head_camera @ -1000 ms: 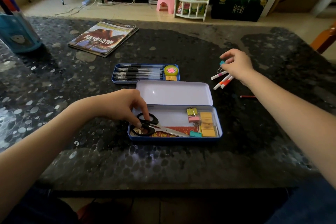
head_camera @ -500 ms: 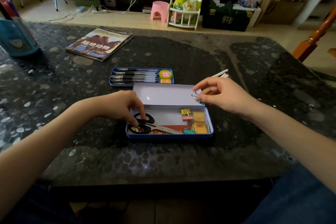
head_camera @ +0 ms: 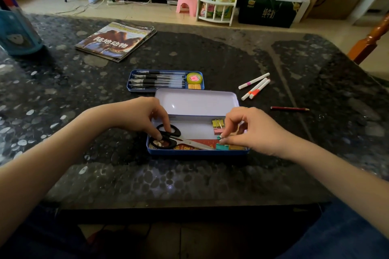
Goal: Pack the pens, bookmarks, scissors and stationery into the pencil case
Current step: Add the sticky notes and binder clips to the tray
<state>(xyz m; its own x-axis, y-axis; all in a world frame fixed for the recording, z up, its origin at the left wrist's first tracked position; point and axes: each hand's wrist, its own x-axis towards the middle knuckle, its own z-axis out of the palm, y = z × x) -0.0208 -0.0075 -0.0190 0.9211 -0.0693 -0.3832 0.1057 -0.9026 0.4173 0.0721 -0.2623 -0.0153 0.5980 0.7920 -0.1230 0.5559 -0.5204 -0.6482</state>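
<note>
- Pencil case: lies open at the near table edge, lid folded back flat, so both hands reach the tray from above.
- Left hand: fingers curled down onto the scissors, pinning the black handles at the case's left end; this probably stops them sliding.
- Right hand: fingertips pinch a teal binder clip low over the case's right end, beside the yellow and pink clips; release appears imminent.
- Inner tray: sits just behind the lid, holding black pens and tape, presumably awaiting insertion.
- Three white markers and a red pencil: on the table to the right, unpacked.
</note>
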